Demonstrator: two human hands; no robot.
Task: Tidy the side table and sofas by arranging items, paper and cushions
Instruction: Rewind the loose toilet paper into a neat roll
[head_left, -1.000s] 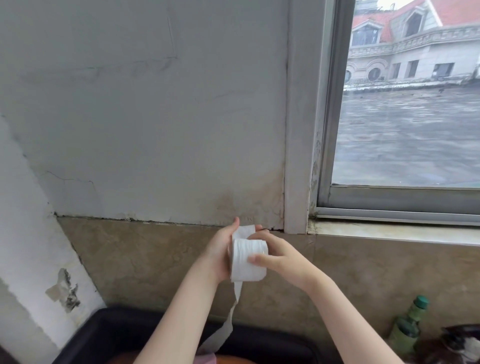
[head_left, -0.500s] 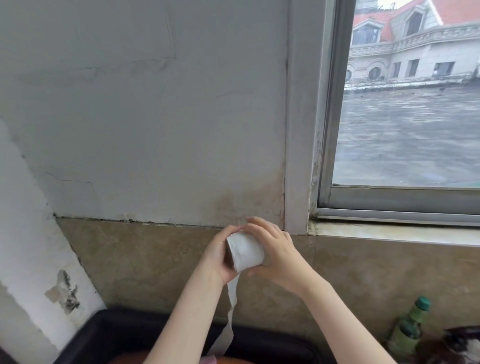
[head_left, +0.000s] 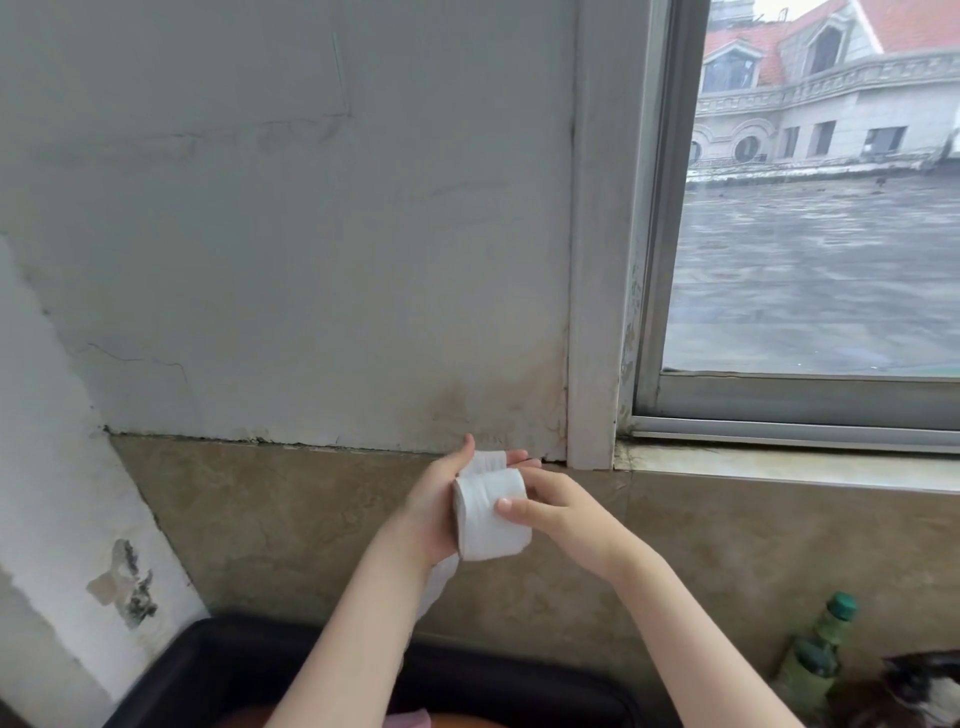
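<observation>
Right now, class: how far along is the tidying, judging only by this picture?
Done: nothing finished shows. In hand: the left hand and right hand hold a roll of white paper, its loose tail hanging below. Left: the tail is not yet wound in; a green bottle stands at the lower right; no cushions show.

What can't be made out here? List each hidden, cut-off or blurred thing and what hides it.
Head view only:
- Loose tail of the white paper roll: its lower end is hidden behind the left forearm.
- Left hand: the roll covers its palm.
- Green plastic bottle: base hidden behind a blurred dark object at the bottom right corner.
- Black tray-like rim: cut by the bottom edge; contents unclear.
</observation>
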